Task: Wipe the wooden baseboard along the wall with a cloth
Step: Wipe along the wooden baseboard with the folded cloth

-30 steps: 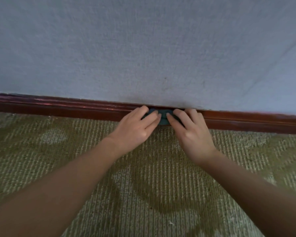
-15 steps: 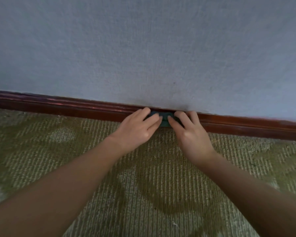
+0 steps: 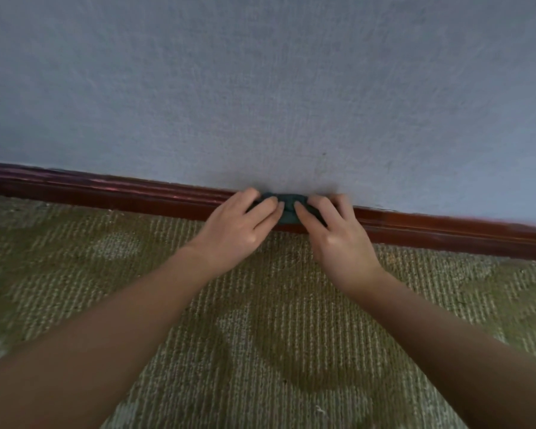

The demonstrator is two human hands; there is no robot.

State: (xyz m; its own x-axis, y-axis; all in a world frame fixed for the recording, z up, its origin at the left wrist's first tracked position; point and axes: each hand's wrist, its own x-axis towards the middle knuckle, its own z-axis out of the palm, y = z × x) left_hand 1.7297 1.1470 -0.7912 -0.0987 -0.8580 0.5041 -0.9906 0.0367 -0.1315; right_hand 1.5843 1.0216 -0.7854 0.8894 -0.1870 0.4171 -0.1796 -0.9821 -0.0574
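While most of the shot is just pale blue-grey wall (image 3: 260,88) up top and green patterned carpet (image 3: 75,274) down below, the bit that matters is the dark reddish wooden baseboard (image 3: 106,193). It runs along the carpet's far edge, starting at the left side of the view and sloping down toward the right.

On the left stretch you can see a bit of shine on the baseboard's top lip. Moving along, the left hand (image 3: 232,230) comes in off a forearm from the lower left. Its fingers are stretched out and slightly fanned, with the tips pressing on the cloth (image 3: 288,209).

The cloth is a small dark teal wad, flat against the face of the baseboard a little right of the middle of the run, up where wood meets wall. Only a narrow piece of it shows between the two sets of fingers.

The right hand (image 3: 338,239) does the same from the other side, fingers laid over the cloth and pushing it onto the wood, not wrapped round it. The two index fingertips nearly meet. I can't make out the thumbs clearly, so no idea if they're tucked under. Past the right hand the baseboard carries on to the right edge.
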